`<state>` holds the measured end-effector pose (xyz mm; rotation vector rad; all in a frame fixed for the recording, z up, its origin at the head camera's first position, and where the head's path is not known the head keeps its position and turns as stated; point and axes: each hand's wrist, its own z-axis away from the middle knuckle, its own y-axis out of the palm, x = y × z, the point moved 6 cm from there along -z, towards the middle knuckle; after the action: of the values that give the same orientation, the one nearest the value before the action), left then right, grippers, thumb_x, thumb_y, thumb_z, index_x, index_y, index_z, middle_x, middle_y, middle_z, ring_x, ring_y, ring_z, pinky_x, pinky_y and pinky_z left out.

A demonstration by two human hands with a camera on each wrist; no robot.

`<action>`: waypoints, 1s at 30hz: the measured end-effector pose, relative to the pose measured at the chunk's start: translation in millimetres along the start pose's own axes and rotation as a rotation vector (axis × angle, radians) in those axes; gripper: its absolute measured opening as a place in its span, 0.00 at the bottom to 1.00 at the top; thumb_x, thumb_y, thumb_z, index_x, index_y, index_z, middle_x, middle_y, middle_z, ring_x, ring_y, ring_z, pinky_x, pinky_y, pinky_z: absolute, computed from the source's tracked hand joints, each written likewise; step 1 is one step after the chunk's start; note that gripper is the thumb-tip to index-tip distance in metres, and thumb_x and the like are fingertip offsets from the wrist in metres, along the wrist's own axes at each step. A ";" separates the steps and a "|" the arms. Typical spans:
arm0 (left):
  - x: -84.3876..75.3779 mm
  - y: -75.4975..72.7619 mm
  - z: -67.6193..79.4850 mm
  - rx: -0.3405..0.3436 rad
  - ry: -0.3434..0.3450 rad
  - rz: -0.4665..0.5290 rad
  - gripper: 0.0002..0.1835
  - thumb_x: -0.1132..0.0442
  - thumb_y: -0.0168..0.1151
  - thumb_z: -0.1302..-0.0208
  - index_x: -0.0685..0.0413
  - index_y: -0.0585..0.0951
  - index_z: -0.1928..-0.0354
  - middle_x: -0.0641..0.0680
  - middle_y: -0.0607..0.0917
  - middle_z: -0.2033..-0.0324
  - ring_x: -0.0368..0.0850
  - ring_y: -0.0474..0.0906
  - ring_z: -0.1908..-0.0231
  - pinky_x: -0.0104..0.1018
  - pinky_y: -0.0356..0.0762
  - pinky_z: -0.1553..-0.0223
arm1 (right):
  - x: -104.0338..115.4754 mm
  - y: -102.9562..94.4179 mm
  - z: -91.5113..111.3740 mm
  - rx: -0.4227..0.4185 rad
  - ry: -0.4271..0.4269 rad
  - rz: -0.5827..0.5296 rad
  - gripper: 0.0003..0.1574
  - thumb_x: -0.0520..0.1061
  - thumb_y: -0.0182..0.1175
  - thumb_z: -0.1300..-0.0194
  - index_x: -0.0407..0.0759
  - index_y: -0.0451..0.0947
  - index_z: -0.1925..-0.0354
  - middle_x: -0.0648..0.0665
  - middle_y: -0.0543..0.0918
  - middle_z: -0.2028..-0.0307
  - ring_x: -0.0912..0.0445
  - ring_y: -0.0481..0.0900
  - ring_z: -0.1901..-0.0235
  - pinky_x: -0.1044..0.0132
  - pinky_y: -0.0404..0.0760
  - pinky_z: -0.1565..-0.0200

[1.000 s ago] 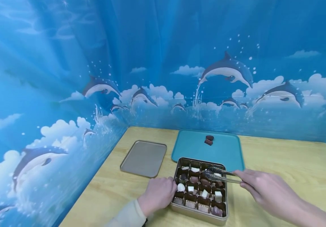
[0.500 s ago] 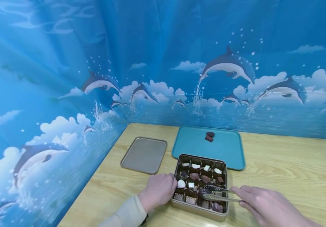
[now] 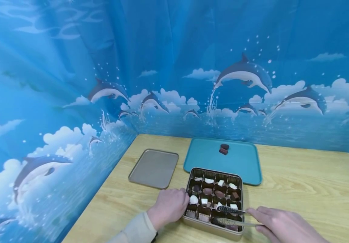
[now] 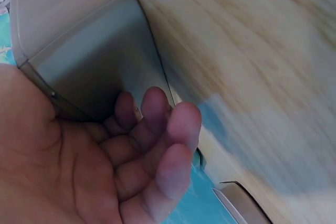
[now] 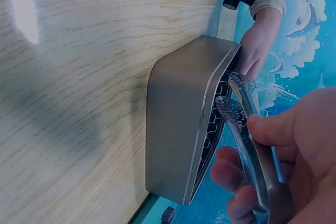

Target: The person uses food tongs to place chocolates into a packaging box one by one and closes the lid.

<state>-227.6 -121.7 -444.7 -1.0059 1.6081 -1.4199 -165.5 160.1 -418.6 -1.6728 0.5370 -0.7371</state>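
Observation:
An open metal tin holds white and brown chocolates in a divided insert, seen in the head view. My left hand holds the tin's left edge; in the left wrist view its fingers curl beside the outer wall, with the thumb hidden. My right hand grips metal tongs, thumb on one arm and fingers round the other. Their perforated tips are spread over the front-right compartments, partly hiding the chocolates there. Whether the tips touch a chocolate, I cannot tell.
Behind the tin lies a blue tray bearing dark chocolates near its far edge. A flat grey-brown metal tray is to the left. A dolphin-print curtain closes off the table's back and left sides.
My right hand has brought the tongs from the tin's middle-right compartments toward its front row. The left hand has stayed at the tin's edge, and the chocolates on the blue tray have not moved.

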 end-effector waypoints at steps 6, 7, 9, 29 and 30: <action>1.3 2.5 0.7 -0.005 0.003 0.004 0.21 0.53 0.45 0.22 0.48 0.76 0.76 0.45 0.70 0.85 0.39 0.65 0.85 0.33 0.64 0.85 | -2.4 -8.0 -5.8 -0.039 0.009 -0.041 0.25 0.50 0.65 0.32 0.42 0.79 0.40 0.44 0.88 0.54 0.57 0.87 0.64 0.65 0.83 0.70; 1.1 2.3 1.0 -0.009 0.008 0.001 0.21 0.53 0.45 0.22 0.48 0.75 0.76 0.45 0.70 0.85 0.39 0.65 0.86 0.33 0.64 0.85 | -3.0 -10.8 -7.3 -0.057 0.018 -0.037 0.26 0.50 0.65 0.32 0.42 0.79 0.39 0.44 0.88 0.53 0.57 0.87 0.64 0.65 0.83 0.70; 0.6 1.8 1.5 -0.015 0.014 -0.001 0.21 0.53 0.45 0.22 0.48 0.75 0.76 0.44 0.69 0.85 0.38 0.65 0.86 0.33 0.64 0.85 | -4.6 -17.4 -10.6 -0.099 0.053 -0.019 0.28 0.49 0.67 0.34 0.43 0.78 0.38 0.45 0.88 0.52 0.55 0.88 0.62 0.63 0.84 0.68; -1.1 3.4 0.5 -0.052 0.031 -0.042 0.22 0.53 0.46 0.23 0.48 0.74 0.78 0.46 0.70 0.86 0.41 0.67 0.87 0.35 0.62 0.87 | -82.6 -43.9 -77.0 -0.207 0.304 -0.038 0.31 0.45 0.62 0.30 0.31 0.71 0.35 0.31 0.83 0.47 0.65 0.61 0.87 0.68 0.64 0.83; -0.6 3.5 0.3 -0.055 0.032 -0.043 0.22 0.53 0.46 0.23 0.48 0.74 0.78 0.46 0.70 0.86 0.41 0.66 0.87 0.35 0.62 0.87 | -88.4 -41.6 -81.0 -0.198 0.315 -0.046 0.31 0.44 0.62 0.30 0.30 0.71 0.34 0.32 0.84 0.50 0.64 0.61 0.87 0.68 0.64 0.83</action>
<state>-227.3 -121.0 -448.2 -1.0600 1.6652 -1.4339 -286.5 175.3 -383.9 -1.7653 0.8163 -1.0176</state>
